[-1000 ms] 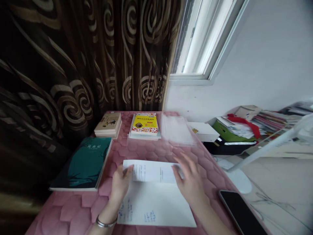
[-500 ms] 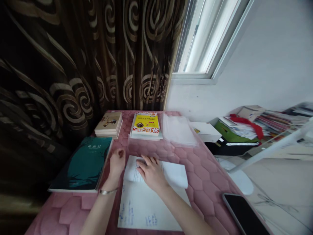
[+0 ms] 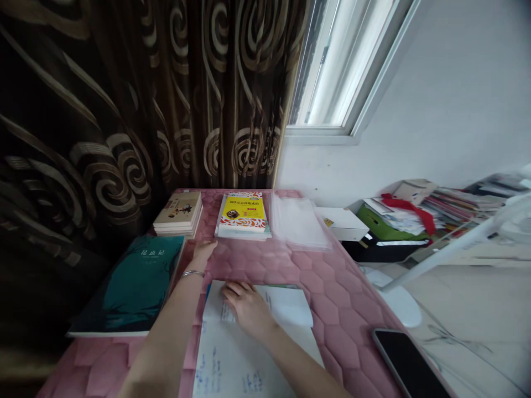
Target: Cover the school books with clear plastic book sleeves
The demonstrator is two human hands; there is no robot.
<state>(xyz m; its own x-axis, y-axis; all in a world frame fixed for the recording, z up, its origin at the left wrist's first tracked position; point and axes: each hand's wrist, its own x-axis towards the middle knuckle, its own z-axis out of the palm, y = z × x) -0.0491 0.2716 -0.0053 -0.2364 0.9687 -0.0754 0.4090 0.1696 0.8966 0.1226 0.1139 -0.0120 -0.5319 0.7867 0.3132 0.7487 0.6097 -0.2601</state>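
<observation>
A white sheet of paper point(image 3: 232, 359) with blue handwriting lies on the pink quilted table cover point(image 3: 332, 298), its top part folded over point(image 3: 286, 304). My right hand point(image 3: 244, 307) lies flat on the left end of the fold, fingers stretched out. My left hand point(image 3: 203, 253) reaches forward over the cover, fingers extended toward the yellow book point(image 3: 243, 213), touching nothing I can make out. A silver bracelet point(image 3: 192, 273) sits on its wrist.
A teal book point(image 3: 133, 282) lies at the left, a stack of beige books point(image 3: 179, 213) behind it. Clear plastic sleeves point(image 3: 298, 221) lie beside the yellow book. A black phone point(image 3: 409, 365) lies at the right edge, near a white lamp base point(image 3: 398, 301). Dark curtain behind.
My left hand left the paper's edge and stretched forward toward the yellow book. My right hand slid left along the fold and now presses its left end.
</observation>
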